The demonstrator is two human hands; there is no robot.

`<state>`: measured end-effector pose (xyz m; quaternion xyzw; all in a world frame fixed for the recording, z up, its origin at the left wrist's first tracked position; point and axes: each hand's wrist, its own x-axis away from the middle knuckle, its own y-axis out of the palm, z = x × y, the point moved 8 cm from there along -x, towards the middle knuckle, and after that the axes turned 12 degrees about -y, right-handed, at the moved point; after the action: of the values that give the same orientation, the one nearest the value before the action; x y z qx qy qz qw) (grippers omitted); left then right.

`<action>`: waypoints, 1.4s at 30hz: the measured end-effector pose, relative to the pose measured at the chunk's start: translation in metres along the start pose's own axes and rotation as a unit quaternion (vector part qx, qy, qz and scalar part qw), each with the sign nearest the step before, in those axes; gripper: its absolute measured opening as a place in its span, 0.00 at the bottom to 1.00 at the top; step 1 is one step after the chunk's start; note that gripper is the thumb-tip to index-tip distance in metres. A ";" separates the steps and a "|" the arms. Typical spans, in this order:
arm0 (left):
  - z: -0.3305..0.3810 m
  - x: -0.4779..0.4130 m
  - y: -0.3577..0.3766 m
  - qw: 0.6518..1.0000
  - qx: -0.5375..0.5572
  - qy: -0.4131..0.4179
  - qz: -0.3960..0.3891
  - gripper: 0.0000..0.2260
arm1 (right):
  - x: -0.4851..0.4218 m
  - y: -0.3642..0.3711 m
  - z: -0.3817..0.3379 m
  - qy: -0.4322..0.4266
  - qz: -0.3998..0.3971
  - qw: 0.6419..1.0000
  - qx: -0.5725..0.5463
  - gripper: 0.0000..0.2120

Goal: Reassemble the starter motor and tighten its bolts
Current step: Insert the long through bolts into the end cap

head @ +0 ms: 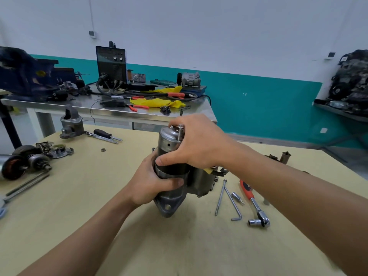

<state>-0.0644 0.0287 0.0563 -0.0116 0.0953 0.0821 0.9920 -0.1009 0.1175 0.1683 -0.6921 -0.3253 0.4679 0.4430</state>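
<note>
**A:** Where is the starter motor (170,170) sitting?

**B:** It is standing nearly upright in the middle of the desk (119,232), with its mounting flange pointing down and towards the camera. I cannot tell whether the flange is touching the wood.

**A:** What are the hands doing?

**B:** Both are gripping it. The left hand (152,186) is wrapping around the lower housing from the left, its thumb lying across the front below the black band. The right hand (198,145) is coming over from the right. Its thumb is pressing on the black body and its fingers are curling over the silver end cap.

**A:** Any bolts showing?

**B:** A through bolt (180,132) is sticking up beside the cap, right under the right fingers. A second long bolt (219,198) is lying on the desk just right of the motor, beside a hex key (233,205) and a red-handled ratchet (255,204).
</note>
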 end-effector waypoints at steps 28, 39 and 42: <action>0.018 0.004 0.019 0.993 -0.116 0.024 -0.024 0.22 | 0.027 0.007 0.028 -0.006 -0.024 0.934 -0.357 0.22; 0.015 0.010 0.022 0.954 -0.289 -0.031 -0.071 0.24 | 0.083 0.035 0.052 0.009 0.148 0.918 -0.367 0.23; 0.011 0.007 0.023 0.953 -0.286 -0.043 -0.087 0.24 | 0.080 0.040 0.055 0.018 0.159 0.905 -0.395 0.24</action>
<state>-0.0590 0.0528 0.0657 -0.2992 0.0238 0.0196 0.9537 -0.1229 0.1880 0.0931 -0.8610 -0.3614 0.3530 0.0594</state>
